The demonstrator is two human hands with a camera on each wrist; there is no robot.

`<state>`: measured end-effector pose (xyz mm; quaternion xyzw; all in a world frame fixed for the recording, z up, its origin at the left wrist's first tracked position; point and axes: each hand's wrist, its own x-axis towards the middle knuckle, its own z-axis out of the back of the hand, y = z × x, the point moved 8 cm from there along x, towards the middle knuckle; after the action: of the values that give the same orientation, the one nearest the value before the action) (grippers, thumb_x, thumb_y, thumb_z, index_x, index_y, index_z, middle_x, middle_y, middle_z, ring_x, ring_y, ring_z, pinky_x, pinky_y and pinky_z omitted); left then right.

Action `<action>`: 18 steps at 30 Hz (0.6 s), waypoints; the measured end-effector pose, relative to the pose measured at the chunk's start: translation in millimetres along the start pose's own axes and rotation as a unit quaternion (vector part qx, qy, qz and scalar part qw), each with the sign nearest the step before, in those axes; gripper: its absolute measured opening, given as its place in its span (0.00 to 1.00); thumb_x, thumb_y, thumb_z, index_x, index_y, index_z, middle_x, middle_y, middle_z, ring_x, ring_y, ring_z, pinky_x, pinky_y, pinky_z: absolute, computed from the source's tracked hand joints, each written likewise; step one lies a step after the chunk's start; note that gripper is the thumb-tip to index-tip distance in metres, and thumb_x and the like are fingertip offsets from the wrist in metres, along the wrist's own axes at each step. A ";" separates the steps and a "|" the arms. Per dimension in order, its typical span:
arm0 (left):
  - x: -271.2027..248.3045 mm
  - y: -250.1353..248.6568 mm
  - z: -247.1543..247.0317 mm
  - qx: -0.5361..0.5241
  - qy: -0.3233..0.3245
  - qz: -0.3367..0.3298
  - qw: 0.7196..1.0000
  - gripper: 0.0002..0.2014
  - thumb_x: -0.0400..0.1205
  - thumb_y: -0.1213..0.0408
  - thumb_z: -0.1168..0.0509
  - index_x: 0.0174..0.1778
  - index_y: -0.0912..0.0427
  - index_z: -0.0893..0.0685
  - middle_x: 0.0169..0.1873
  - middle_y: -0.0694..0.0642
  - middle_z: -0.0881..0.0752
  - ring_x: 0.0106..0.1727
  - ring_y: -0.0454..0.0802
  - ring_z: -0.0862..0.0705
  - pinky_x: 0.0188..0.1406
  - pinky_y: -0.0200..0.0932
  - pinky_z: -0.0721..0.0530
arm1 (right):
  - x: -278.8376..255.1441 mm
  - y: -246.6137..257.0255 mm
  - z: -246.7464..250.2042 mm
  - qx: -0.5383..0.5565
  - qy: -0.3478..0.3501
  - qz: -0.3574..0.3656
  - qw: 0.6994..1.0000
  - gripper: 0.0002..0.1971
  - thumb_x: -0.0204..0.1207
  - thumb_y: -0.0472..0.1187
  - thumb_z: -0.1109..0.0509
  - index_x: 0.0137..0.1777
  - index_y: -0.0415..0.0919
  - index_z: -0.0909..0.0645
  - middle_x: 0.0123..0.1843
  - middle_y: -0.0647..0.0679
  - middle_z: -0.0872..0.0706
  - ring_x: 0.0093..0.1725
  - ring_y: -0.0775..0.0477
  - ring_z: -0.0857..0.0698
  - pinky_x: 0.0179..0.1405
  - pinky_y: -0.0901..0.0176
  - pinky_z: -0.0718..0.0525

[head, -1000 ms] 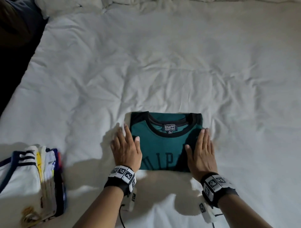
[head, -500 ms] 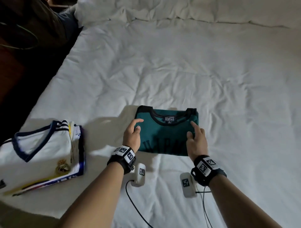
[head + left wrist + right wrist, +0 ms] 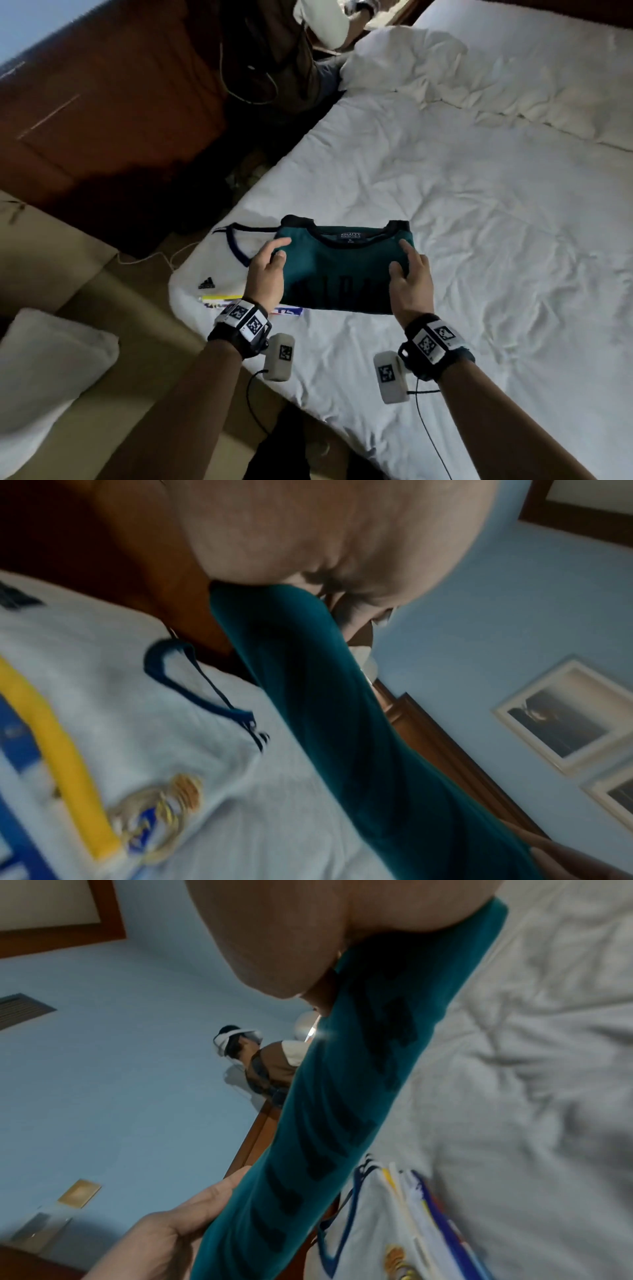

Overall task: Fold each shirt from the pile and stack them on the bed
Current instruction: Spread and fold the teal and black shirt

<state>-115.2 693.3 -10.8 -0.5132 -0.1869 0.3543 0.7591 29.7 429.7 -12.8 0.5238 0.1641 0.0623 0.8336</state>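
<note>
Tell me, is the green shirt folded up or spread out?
Folded: the green shirt is a compact rectangle, collar on top, held between the left hand and right hand.

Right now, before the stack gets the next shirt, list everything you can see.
Folded teal shirt: one, teal with black collar, held above the stack's right part.
White jersey: one, white with navy collar, top of the folded stack at the bed's left edge.
Bed: one, white wrinkled sheet.
Pillows: white, count unclear, at the head of the bed.
Cushion: one, white, lower left off the bed.
Framed pictures: two, on the blue wall.
Left hand: grips the shirt's left edge.
Right hand: grips its right edge.
</note>
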 end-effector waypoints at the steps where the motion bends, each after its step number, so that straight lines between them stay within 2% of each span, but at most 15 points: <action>1: 8.2 5.9 20.5 -0.002 -0.006 0.005 1.000 0.16 0.89 0.73 0.42 0.66 0.55 0.13 0.45 0.49 0.18 0.38 0.27 0.21 0.46 0.24 0.24 | 1.9 12.3 -19.9 0.000 0.007 0.005 1.000 0.25 0.88 0.36 0.39 0.85 0.44 0.31 0.64 0.52 0.28 0.60 0.52 0.26 0.58 0.70 0.32; 2: 16.5 12.7 39.7 -0.002 -0.011 0.009 1.000 0.16 0.89 0.72 0.42 0.66 0.55 0.13 0.43 0.51 0.18 0.35 0.29 0.22 0.43 0.26 0.24 | 4.0 22.7 -40.6 -0.002 0.014 0.009 1.000 0.25 0.88 0.36 0.39 0.85 0.44 0.32 0.64 0.52 0.28 0.61 0.51 0.26 0.59 0.69 0.32; 3: 26.6 21.6 58.0 0.002 -0.016 0.011 1.000 0.16 0.89 0.72 0.42 0.67 0.56 0.13 0.46 0.53 0.17 0.37 0.30 0.21 0.44 0.25 0.24 | 6.2 32.1 -62.3 -0.007 0.020 0.013 1.000 0.25 0.88 0.36 0.40 0.85 0.44 0.32 0.64 0.52 0.28 0.61 0.51 0.25 0.60 0.69 0.32; 6: 58.2 51.4 107.9 0.019 -0.024 0.005 1.000 0.16 0.90 0.72 0.43 0.69 0.59 0.14 0.63 0.53 0.15 0.60 0.38 0.19 0.56 0.18 0.30 | 13.0 52.0 -128.7 -0.022 0.026 0.017 0.999 0.25 0.88 0.35 0.40 0.85 0.43 0.32 0.63 0.50 0.28 0.56 0.53 0.27 0.55 0.72 0.34; 7: 69.0 63.7 122.0 0.027 -0.023 0.002 0.999 0.16 0.90 0.72 0.43 0.69 0.59 0.14 0.65 0.52 0.16 0.64 0.38 0.20 0.58 0.17 0.31 | 15.6 55.9 -150.6 -0.027 0.025 0.018 0.999 0.25 0.88 0.34 0.39 0.85 0.42 0.31 0.64 0.48 0.27 0.55 0.52 0.27 0.54 0.72 0.34; 10: 98.3 102.2 151.1 0.042 -0.012 0.014 0.999 0.16 0.90 0.72 0.43 0.70 0.61 0.15 0.66 0.48 0.18 0.66 0.35 0.24 0.61 0.17 0.33 | 23.0 55.0 -209.1 -0.040 0.017 0.007 0.999 0.25 0.87 0.33 0.39 0.84 0.42 0.30 0.68 0.40 0.24 0.56 0.46 0.23 0.58 0.65 0.30; 12: 115.1 136.7 158.7 0.047 0.004 0.049 0.998 0.17 0.90 0.70 0.42 0.71 0.60 0.16 0.65 0.48 0.19 0.65 0.39 0.22 0.65 0.28 0.29 | 26.7 42.9 -241.7 -0.056 0.017 -0.014 0.998 0.26 0.87 0.33 0.39 0.84 0.43 0.30 0.69 0.39 0.24 0.61 0.40 0.21 0.60 0.59 0.27; 14: 126.2 173.6 156.6 0.063 0.031 0.078 0.994 0.17 0.88 0.67 0.42 0.71 0.60 0.17 0.66 0.52 0.17 0.63 0.45 0.18 0.67 0.41 0.25 | 26.5 23.0 -267.1 -0.079 0.026 -0.047 0.995 0.26 0.87 0.34 0.39 0.85 0.44 0.31 0.70 0.40 0.25 0.61 0.39 0.20 0.58 0.58 0.27; 16: 129.4 206.9 149.9 0.084 0.059 0.105 0.989 0.17 0.88 0.72 0.43 0.71 0.60 0.17 0.69 0.60 0.16 0.69 0.57 0.18 0.72 0.52 0.23 | 22.2 2.1 -282.6 -0.105 0.035 -0.073 0.991 0.26 0.87 0.34 0.40 0.85 0.44 0.32 0.72 0.40 0.26 0.61 0.37 0.19 0.58 0.54 0.24; 18: 127.7 224.1 143.2 0.099 0.073 0.121 0.985 0.17 0.89 0.74 0.44 0.71 0.61 0.17 0.70 0.63 0.17 0.72 0.61 0.20 0.73 0.55 0.23 | 18.1 -10.6 -286.7 -0.123 0.028 -0.091 0.988 0.26 0.88 0.34 0.41 0.85 0.45 0.32 0.73 0.40 0.27 0.60 0.35 0.18 0.60 0.47 0.21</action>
<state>-198.7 928.9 -167.4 -0.4785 -0.0310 0.4221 0.7693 -51.2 674.5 -140.0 0.3979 0.2257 0.0210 0.8890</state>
